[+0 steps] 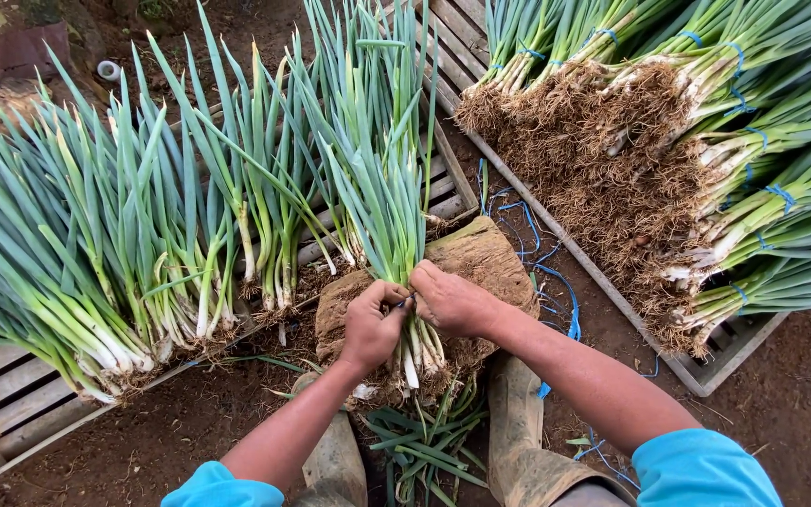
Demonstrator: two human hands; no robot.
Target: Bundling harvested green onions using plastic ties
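Left hand [371,324] and right hand [450,300] both clench the green-leaved, white-stemmed scallion bundle [396,225] atop the brown soil-caked wooden block [481,255]; the thin blue tie strand [404,301] pinched between them may slip, loosening stalks.

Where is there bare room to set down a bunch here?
Bare soil lies right of the stacked tied bunches, and more below the left pallet. Crowded: both pallets, and the block where both hands grip onions.

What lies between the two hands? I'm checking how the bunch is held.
In the head view, the green onion bunch stands between the left hand and right hand, both gripping its white stalks above the roots.
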